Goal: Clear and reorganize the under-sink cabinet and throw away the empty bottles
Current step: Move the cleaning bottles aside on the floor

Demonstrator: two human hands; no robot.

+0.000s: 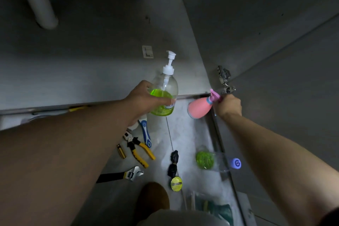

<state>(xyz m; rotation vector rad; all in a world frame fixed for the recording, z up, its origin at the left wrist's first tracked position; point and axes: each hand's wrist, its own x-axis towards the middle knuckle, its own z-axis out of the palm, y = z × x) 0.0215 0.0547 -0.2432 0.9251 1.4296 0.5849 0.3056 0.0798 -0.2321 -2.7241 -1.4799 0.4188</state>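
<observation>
L hand [146, 97] grips the pump bottle [165, 86] round its lower body, fingers wrapped over the label. R hand [230, 105] is closed on the neck and trigger of the pink spray bottle [199, 109]. Both are held in the air over the front edge of the cabinet floor [91, 60], the pump btl mid-edge and the pink one at the front right corner, just below the hinge [224, 80]. The cabinet floor behind them looks nearly bare, w/ the drain pipe [36, 0] at its back left, so prob. these are among the last items being handled. The pump btl is held upright, prob. so the level reads easily. It's clear plastic w/ green liquid filling roughly the lower part and a white pump on top, so not empty: a keeper, I'd say. The pink btl is tilted, base toward the left, and is opaque, so can't tell its contents; weight in the hand would have to decide. On the tiles outside lie pliers [139, 149] and a wrench [128, 173], then farther right a clear bottle [216, 160] on its side w/ blue cap, something green at its base end and otherwise empty-looking.
</observation>
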